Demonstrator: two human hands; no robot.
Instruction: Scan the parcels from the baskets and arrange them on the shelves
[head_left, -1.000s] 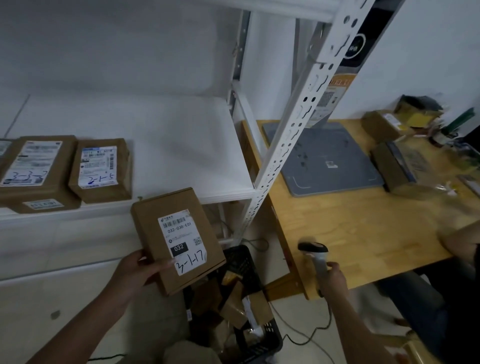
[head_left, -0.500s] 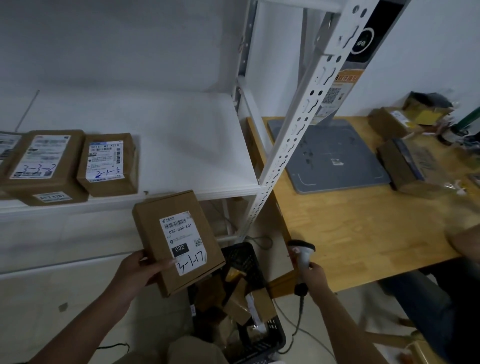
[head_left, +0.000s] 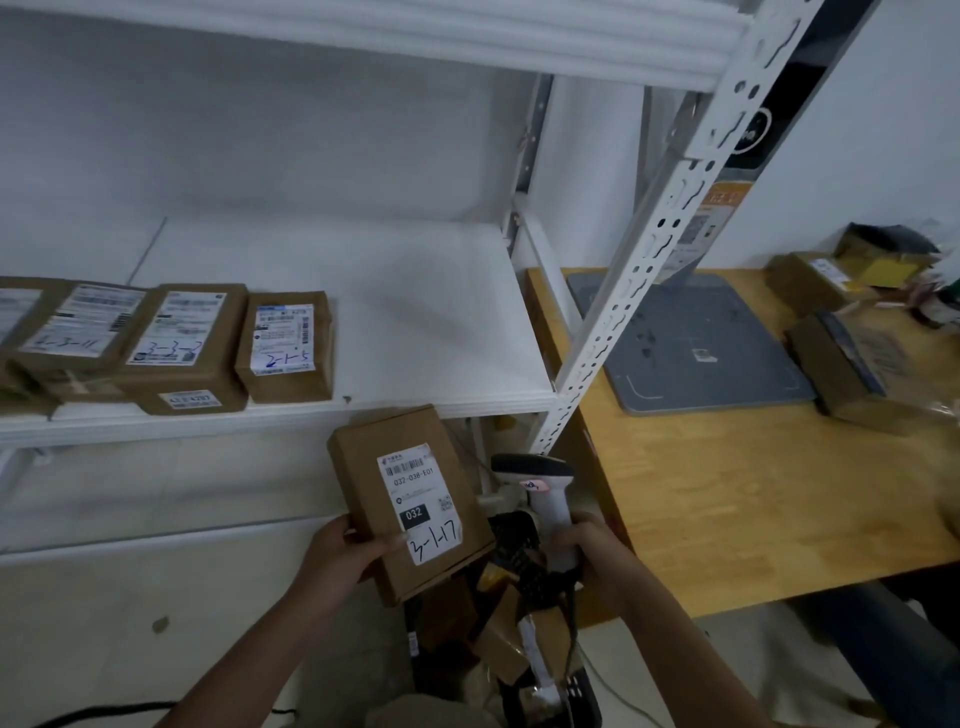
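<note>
Clamped in my left hand (head_left: 340, 558), lower centre of the frame, is a brown parcel (head_left: 415, 499). Its white label reads "032-038-E01", "032" and handwritten "3-1-17". My right hand (head_left: 597, 561) is wrapped around the handle of a white scanner (head_left: 540, 478), just right of the parcel. Below both is a black basket (head_left: 519, 556). Other labelled boxes (head_left: 283, 348) lie on the white shelf (head_left: 426, 322), middle left.

Scanner (head_left: 546, 491) now up beside the parcel (head_left: 410, 499)
</note>
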